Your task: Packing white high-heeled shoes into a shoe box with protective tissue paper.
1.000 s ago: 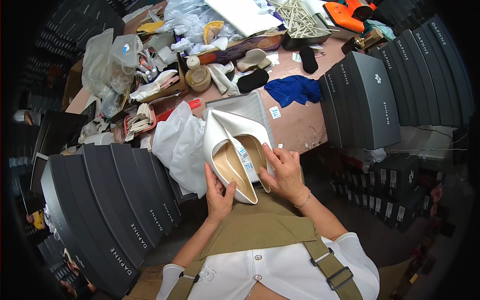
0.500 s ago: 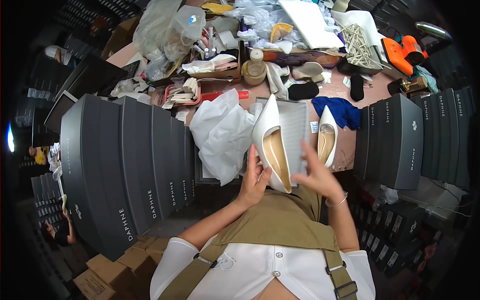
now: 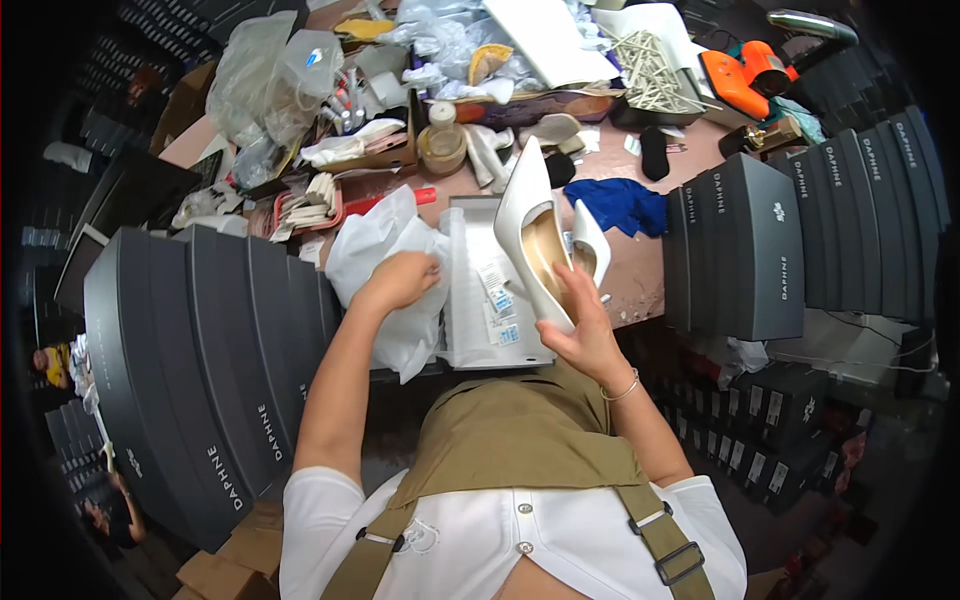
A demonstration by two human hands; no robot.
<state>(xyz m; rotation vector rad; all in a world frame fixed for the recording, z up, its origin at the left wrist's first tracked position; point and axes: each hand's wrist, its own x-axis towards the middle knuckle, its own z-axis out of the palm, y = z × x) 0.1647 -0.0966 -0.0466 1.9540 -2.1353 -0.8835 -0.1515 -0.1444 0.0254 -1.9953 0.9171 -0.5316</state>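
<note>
A white pointed pump (image 3: pixel 513 215) with a tan insole is in my right hand (image 3: pixel 588 328), thumb and fingers around its heel end, toe pointing away. Behind it on the table, partly hidden, lies a second white pump (image 3: pixel 592 236). My left hand (image 3: pixel 402 281) has its fingers curled at a bunched sheet of white tissue paper (image 3: pixel 375 236). Between my hands sits an open shoebox part (image 3: pixel 470 335) with a pale inside. Small white-and-blue packets (image 3: pixel 500 302) lie in it.
Tall stacks of dark grey shoeboxes stand left (image 3: pixel 135 340) and right (image 3: pixel 745 250). A blue cloth (image 3: pixel 620 205), a glass jar (image 3: pixel 442 145), a red tray of white sticks (image 3: pixel 308 208), a box of thin sticks (image 3: pixel 655 75) and an orange tool (image 3: pixel 735 85) crowd the table's far side.
My left hand has left the pump and moved left onto the tissue paper. My right hand has taken the pump's heel end, and the packets in the shoebox have come into view.
</note>
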